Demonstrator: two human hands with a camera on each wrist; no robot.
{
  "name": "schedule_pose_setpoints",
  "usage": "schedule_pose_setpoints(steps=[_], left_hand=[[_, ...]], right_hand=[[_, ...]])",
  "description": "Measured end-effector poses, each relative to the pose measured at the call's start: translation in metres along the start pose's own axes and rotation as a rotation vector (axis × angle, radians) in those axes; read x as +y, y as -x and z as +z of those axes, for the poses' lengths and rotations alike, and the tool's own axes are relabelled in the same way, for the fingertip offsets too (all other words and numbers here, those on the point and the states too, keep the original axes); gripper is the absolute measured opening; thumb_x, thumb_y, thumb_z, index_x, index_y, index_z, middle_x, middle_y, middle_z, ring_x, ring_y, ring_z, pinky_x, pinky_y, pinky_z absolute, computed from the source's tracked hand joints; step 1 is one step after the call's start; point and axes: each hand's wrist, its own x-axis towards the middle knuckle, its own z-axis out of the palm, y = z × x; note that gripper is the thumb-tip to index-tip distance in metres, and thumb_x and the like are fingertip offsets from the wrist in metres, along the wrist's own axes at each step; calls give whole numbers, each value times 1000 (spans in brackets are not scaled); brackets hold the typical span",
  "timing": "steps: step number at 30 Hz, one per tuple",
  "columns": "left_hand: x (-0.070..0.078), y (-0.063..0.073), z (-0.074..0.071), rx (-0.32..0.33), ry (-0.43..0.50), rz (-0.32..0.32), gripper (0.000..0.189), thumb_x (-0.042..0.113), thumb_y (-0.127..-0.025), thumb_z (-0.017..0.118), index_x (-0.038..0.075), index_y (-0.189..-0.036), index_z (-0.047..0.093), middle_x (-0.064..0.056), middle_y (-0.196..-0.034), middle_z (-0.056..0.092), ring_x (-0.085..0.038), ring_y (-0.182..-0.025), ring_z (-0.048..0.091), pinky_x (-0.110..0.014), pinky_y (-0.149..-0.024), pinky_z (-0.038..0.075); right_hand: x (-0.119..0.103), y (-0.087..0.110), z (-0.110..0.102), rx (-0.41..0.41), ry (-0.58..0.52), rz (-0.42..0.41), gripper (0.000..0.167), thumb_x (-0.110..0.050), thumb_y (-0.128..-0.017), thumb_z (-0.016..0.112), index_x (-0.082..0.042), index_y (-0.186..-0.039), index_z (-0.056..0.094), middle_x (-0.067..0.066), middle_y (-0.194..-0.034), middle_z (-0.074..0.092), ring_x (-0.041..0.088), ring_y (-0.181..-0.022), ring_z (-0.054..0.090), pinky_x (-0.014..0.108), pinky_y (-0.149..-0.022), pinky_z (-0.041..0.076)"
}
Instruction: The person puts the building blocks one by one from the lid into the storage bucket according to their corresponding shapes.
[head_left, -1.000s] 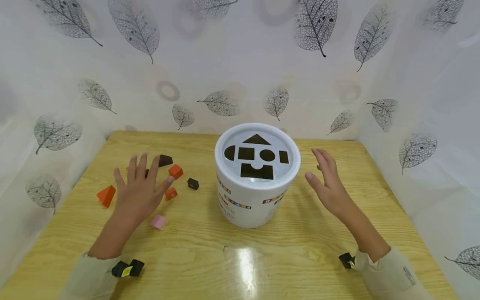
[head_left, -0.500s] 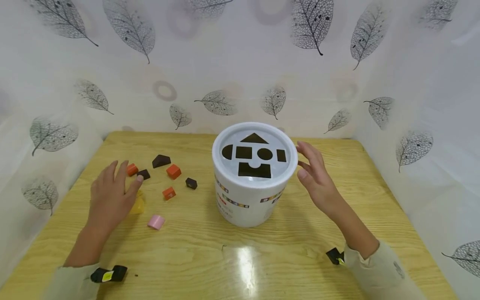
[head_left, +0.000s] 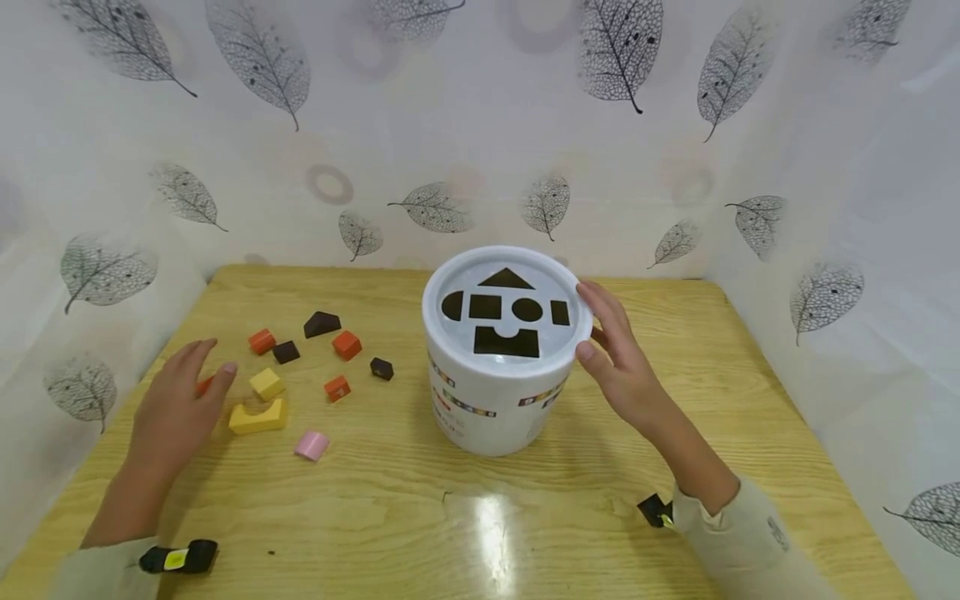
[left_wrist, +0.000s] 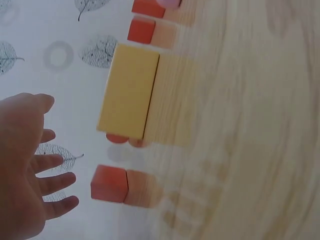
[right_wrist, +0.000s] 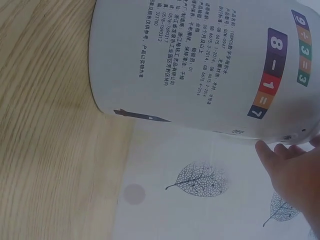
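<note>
My left hand (head_left: 174, 410) hovers over the table's left side, fingers loosely bent and holding nothing. Beneath it, an orange block (head_left: 204, 386) is mostly covered. The left wrist view has an orange-red block (left_wrist: 109, 184) just beyond the fingertips. Just right of that hand lie a yellow arch block (head_left: 258, 418) and a smaller yellow block (head_left: 267, 384). In the centre, a white bucket (head_left: 495, 408) stands upright, its lid (head_left: 457, 342) cut with several shaped holes. My right hand (head_left: 628, 379) touches the right of the lid's rim with thumb and fingers extended.
Further blocks lie between left hand and bucket: orange ones (head_left: 347, 345), dark ones (head_left: 322, 323) and a pink one (head_left: 312, 445). The wooden table (head_left: 375, 517) meets a leaf-patterned sheet (head_left: 480, 125) at the back and sides.
My left hand has moved left and toward me, uncovering the yellow blocks. My right hand has moved left from beside the bucket to its lid rim.
</note>
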Motion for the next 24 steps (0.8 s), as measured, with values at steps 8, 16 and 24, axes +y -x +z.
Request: schedule_pose_setpoints(steps=[8,16,24], left_hand=[[-20,3,-8,-73,21,-66,68,46,-108,37,0,-157,27,-36,-156,28,-61,-135,30,-78,-98,30],[-31,10,-13,-113,-2,-113,70,49,-107,37,0,-157,28,-38,-151,31,-60,-125,39,-74,-88,38],[-36,14,-14,-169,18,-98,73,50,-107,39,0,-157,26,-40,-151,32,-60,-123,43,-71,-86,42]], right_hand=[[-2,1,1,23,37,21,57,-23,-105,52,-17,-159,33,-1,-165,22,20,-152,20,49,-115,33],[-2,1,2,26,39,18,56,-18,-105,53,-18,-158,34,-4,-165,23,20,-152,22,28,-112,36],[-1,2,3,40,27,-1,56,-15,-104,53,-16,-158,35,-4,-165,24,21,-151,24,21,-110,37]])
